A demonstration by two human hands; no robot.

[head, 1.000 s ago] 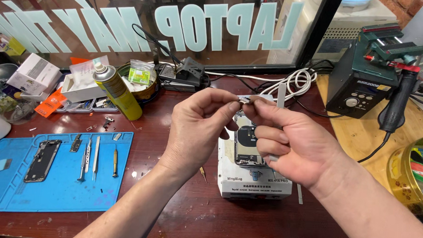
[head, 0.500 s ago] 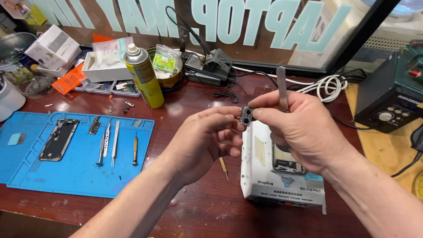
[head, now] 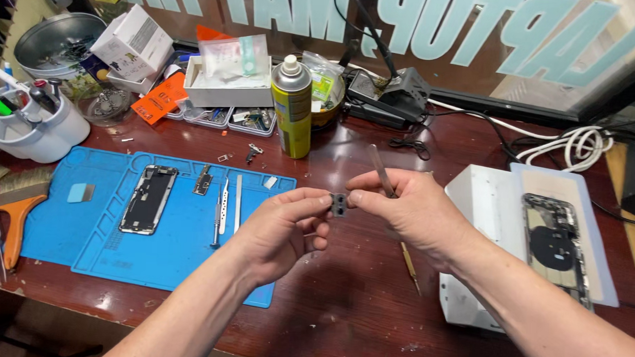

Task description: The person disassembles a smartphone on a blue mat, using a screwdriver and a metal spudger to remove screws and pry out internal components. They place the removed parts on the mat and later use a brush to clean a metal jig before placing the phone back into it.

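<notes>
Both hands meet above the dark red table, pinching a small grey camera module (head: 338, 204) between their fingertips. My left hand (head: 277, 230) grips it from the left with thumb and forefinger. My right hand (head: 401, 206) grips it from the right and also carries a thin metal tool (head: 381, 169) that sticks up between its fingers. An opened phone housing (head: 556, 244) lies on a white heating box (head: 482, 205) to the right of my right forearm.
A blue work mat (head: 91, 223) at left carries a phone frame (head: 148, 198), tweezers and small parts. A yellow spray can (head: 292, 107), parts trays, boxes, a white tool cup (head: 34, 130) and cables line the back. A thin screwdriver (head: 409, 266) lies under my right wrist.
The view has swung left, so the white box with the phone housing now sits further right. Both hands stayed joined on the small module and have come away from above the box.
</notes>
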